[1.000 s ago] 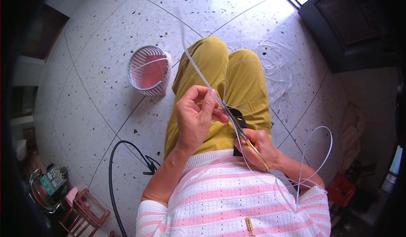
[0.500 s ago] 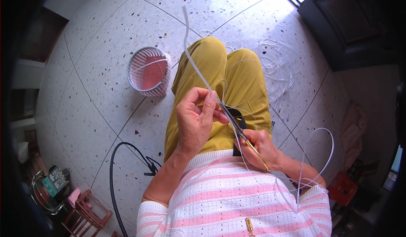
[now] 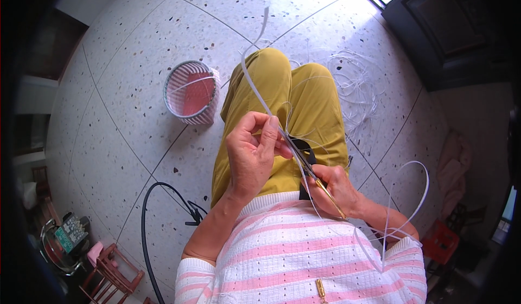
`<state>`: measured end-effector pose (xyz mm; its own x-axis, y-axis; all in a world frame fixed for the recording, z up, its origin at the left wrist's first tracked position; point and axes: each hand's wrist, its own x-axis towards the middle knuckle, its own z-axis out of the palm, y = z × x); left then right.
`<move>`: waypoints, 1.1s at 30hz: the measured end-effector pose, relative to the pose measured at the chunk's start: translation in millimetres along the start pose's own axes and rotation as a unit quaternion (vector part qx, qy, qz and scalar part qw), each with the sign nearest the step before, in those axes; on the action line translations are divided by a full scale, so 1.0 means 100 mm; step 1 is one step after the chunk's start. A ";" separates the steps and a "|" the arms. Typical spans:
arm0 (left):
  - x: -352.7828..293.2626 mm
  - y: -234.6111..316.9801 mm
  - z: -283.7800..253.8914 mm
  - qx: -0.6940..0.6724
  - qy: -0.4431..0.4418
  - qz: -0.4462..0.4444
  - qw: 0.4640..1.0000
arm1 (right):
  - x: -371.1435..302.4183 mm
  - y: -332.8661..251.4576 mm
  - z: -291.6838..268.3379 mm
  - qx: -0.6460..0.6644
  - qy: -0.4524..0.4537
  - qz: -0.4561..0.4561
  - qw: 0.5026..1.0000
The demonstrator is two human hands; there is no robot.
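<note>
Over my lap, my left hand (image 3: 252,149) pinches a long white plastic strip (image 3: 253,84) between thumb and fingers. The strip's free end rises past my knee and bends to the right. My right hand (image 3: 334,187) grips scissors (image 3: 324,187) with gold-coloured handles. Their narrow dark blades point up and left, lying along the strip close to my left fingertips. Thin white lengths run down from there past the blades. Whether the blades are cutting into the strip, I cannot tell. More white strip loops (image 3: 420,195) hang over my right forearm.
A pink-and-white woven basket (image 3: 191,92) with a strip across its mouth stands on the speckled floor, left of my knees. Tangled thin white strands (image 3: 355,87) lie right of my knees. A black cable (image 3: 145,233) curves at my left. A small wooden chair (image 3: 111,277) stands lower left.
The strip's free upper end has swung to the right and now bends more. Both hands and the scissors stay almost where they were.
</note>
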<state>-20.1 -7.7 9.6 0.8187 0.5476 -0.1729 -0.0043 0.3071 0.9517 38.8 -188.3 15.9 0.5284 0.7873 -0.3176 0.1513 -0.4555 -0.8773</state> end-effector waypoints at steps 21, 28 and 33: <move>0.07 -0.03 -0.02 -0.043 0.013 0.007 0.999 | 0.01 0.00 0.04 0.011 0.020 -0.010 1.000; 0.06 -0.04 0.01 -0.037 0.016 -0.003 0.999 | 0.02 0.03 0.08 0.007 0.042 -0.016 0.999; 0.06 -0.05 0.00 -0.042 0.018 -0.004 0.999 | 0.03 0.02 0.08 0.008 0.046 -0.012 0.999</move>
<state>-14.6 -5.9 4.1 0.7976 0.5720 -0.1915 -0.0469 0.3753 0.9257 33.6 -183.7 9.8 0.5999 0.7558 -0.2623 0.1522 -0.4296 -0.8901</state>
